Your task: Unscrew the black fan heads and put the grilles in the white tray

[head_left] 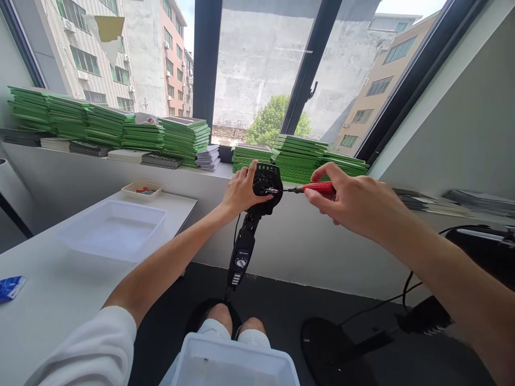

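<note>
My left hand [238, 192] is wrapped around the left side of the black motor head [274, 206] of a pedestal fan, thumb across its front. A small silver part shows at the middle of the head. In my right hand [354, 199] is a red-handled screwdriver [320, 187], pinched between thumb and fingers. Its thin shaft points left toward the silver part; whether the tip touches it I cannot tell. Below the head, the fan's black column [241, 249] carries a knob and several buttons, and leads down to a round base between my legs.
A white plastic tray [237, 354] rests on my lap. On the white table [36, 268] at left are a clear bin [151, 230] and a small tray [127, 192] with red pieces. Green stacks [183, 136] line the windowsill. Another black stand base [322, 343] is at right.
</note>
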### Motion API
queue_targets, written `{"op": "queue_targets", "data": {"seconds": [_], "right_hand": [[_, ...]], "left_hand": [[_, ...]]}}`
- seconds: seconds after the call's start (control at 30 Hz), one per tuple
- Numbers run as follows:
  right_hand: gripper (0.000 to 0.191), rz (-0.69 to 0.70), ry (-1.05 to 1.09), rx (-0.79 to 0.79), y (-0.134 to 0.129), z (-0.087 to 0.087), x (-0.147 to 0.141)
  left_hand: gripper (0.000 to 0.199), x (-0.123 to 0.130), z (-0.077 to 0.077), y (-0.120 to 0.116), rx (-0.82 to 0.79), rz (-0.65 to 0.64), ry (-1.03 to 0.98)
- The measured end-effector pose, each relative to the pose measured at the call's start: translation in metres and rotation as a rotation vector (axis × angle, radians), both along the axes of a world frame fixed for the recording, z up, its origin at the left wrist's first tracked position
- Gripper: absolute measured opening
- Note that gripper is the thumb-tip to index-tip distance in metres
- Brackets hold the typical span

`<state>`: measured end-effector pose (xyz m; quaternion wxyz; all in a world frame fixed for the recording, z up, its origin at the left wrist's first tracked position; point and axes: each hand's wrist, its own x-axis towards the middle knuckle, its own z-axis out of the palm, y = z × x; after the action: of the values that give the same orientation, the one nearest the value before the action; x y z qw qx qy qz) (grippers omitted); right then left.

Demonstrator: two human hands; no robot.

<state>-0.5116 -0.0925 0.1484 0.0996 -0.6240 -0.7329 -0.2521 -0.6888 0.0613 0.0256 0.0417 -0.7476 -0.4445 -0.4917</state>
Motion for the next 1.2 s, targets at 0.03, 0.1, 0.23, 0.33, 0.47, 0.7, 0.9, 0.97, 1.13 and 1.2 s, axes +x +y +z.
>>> {"op": "queue_targets", "data": {"seconds": [0.03, 0.1, 0.23, 0.33, 0.47, 0.7, 0.9, 0.97, 1.13, 1.2], "right_hand": [[0.044, -0.001, -0.005, -0.018, 0.0001, 0.0002, -0.0002], [0.047, -0.066, -0.065, 0.028, -0.0002, 0.0005, -0.0011], [0.050, -0.037, -0.012, -0.040, -0.0008, 0.0008, -0.0011], [0.052, -0.033, -0.023, -0.010, -0.0005, 0.0008, 0.0002], [0.056, -0.051, -0.034, 0.009, -0.0005, 0.0004, 0.0024], [0.061, -0.068, -0.066, 0.090, 0.0006, -0.0045, 0.0053], [0.054, -0.042, -0.022, 0.055, 0.0011, -0.0033, 0.0053], [0.066, -0.046, -0.022, 0.076, 0.0010, -0.0035, 0.0055], [0.059, 0.007, -0.004, 0.039, 0.0004, -0.0048, 0.0055], [0.056, -0.053, -0.037, 0.073, -0.0009, -0.0043, 0.0043]], "left_hand": [[0.113, -0.0002, 0.0000, 0.0002, 0.001, -0.001, -0.001], [0.114, -0.0006, 0.0001, 0.0007, 0.009, -0.003, 0.000], [0.114, -0.0009, 0.0006, 0.0007, 0.012, 0.000, 0.013], [0.113, -0.0007, 0.0015, -0.0003, -0.002, 0.000, 0.019], [0.111, -0.0009, 0.0036, -0.0025, -0.025, 0.007, 0.015], [0.107, -0.0025, 0.0061, -0.0030, -0.027, 0.013, 0.042], [0.110, -0.0024, 0.0042, -0.0012, 0.005, 0.008, 0.036], [0.113, -0.0027, 0.0036, -0.0009, 0.019, 0.007, 0.030], [0.113, -0.0032, 0.0030, -0.0011, 0.023, 0.003, 0.031], [0.111, -0.0031, 0.0028, -0.0015, 0.024, 0.003, 0.033]]}}
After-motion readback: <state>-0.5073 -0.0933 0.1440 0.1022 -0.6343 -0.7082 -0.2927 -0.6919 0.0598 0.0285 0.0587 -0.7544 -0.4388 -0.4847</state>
